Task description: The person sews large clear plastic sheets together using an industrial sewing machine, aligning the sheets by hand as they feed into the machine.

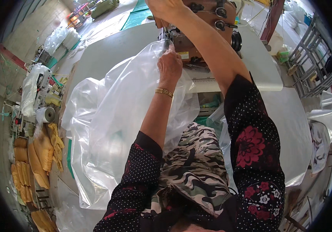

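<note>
A brown sewing machine [208, 27] stands on the pale table in front of me, with a dark handwheel on its right side. My left hand [169, 66] lies close to the needle area, its index finger stretched out to the presser foot [166, 35]. Its other fingers are mostly hidden below the hand. Under and left of that arm spreads a large translucent plastic sheet [111, 100], which runs up to the needle and hangs over the table's near edge. My right hand [164, 8] reaches across to the machine head's upper left; its fingertips are hidden.
The pale worktable [259, 73] surrounds the machine, with a ruler strip [204, 80] along its near edge. Yellow bundles [42, 150] and a white roll [46, 115] sit at the left. A grey metal rack [315, 58] stands at the right.
</note>
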{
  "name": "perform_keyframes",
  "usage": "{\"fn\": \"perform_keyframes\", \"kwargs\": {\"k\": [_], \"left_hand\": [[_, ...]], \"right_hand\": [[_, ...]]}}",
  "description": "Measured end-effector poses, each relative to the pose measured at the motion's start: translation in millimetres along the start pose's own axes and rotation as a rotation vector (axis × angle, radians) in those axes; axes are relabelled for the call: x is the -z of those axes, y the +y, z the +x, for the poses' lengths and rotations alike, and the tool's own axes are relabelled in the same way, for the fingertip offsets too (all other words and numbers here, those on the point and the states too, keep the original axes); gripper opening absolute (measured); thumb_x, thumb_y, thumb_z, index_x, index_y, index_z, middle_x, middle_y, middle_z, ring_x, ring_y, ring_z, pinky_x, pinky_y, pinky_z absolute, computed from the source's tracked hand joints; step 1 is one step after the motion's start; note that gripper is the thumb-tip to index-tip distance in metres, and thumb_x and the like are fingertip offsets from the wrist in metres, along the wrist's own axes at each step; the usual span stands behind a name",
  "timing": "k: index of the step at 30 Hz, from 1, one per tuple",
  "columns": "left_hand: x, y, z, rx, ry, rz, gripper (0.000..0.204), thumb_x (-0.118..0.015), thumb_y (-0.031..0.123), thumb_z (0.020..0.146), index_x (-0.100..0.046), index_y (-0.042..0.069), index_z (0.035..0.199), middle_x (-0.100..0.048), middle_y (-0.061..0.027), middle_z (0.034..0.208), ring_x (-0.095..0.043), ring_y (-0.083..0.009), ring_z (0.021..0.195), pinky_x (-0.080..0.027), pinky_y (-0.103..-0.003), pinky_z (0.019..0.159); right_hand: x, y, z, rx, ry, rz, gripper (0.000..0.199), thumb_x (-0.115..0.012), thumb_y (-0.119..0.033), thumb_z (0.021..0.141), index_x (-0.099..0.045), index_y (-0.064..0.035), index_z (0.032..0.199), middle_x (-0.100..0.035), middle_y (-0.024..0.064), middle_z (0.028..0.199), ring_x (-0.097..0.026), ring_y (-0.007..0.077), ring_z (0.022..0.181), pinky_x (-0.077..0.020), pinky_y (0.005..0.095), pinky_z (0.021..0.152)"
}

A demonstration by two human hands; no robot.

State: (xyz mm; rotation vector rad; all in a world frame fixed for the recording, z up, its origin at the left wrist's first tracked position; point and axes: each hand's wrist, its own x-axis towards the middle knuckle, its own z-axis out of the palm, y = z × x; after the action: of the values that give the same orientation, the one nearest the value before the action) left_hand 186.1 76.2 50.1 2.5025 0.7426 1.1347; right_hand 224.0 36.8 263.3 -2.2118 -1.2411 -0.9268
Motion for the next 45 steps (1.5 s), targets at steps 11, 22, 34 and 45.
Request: {"fn": "perform_keyframes", "kwargs": {"k": [11, 22, 34, 45], "left_hand": [[6, 6, -19, -0.015, 0.092, -0.044, 0.016, -0.059, 0.010, 0.083, -0.066, 0.005, 0.096, -0.066, -0.0186, 0.087, -0.064, -0.0401, 0.078, -0.051, -0.048, 0.069], [7, -3, -18, -0.035, 0.034, 0.047, 0.011, -0.058, 0.009, 0.084, -0.064, 0.004, 0.091, -0.063, -0.0177, 0.086, -0.063, -0.0398, 0.077, -0.051, -0.047, 0.068], [16, -4, -5, -0.085, -0.021, 0.137, 0.010, -0.058, 0.010, 0.084, -0.062, 0.001, 0.087, -0.064, -0.0183, 0.092, -0.065, -0.0386, 0.081, -0.052, -0.047, 0.072], [20, -5, -2, -0.105, 0.009, 0.153, 0.014, -0.055, 0.014, 0.088, -0.063, 0.003, 0.085, -0.066, -0.0188, 0.086, -0.065, -0.0388, 0.078, -0.051, -0.048, 0.071]], "right_hand": [[-143, 77, -154, 0.392, 0.198, 0.317, 0.030, -0.062, -0.013, 0.074, -0.067, -0.0062, 0.103, -0.062, 0.0041, 0.110, -0.052, 0.0216, 0.113, -0.0390, 0.0401, 0.097], [-140, 65, -163, 0.310, 0.042, 0.084, 0.037, -0.061, -0.013, 0.079, -0.065, -0.0109, 0.116, -0.061, 0.0017, 0.122, -0.047, 0.0186, 0.123, -0.0169, 0.0521, 0.112], [-138, 63, -157, 0.287, -0.060, 0.100, 0.039, -0.062, -0.015, 0.081, -0.063, -0.0110, 0.120, -0.061, 0.0026, 0.126, -0.049, 0.0180, 0.122, -0.0164, 0.0541, 0.111], [-132, 60, -155, 0.267, -0.109, 0.160, 0.038, -0.057, -0.014, 0.083, -0.063, -0.0105, 0.120, -0.059, 0.0047, 0.129, -0.047, 0.0199, 0.124, -0.0175, 0.0562, 0.110]]}}
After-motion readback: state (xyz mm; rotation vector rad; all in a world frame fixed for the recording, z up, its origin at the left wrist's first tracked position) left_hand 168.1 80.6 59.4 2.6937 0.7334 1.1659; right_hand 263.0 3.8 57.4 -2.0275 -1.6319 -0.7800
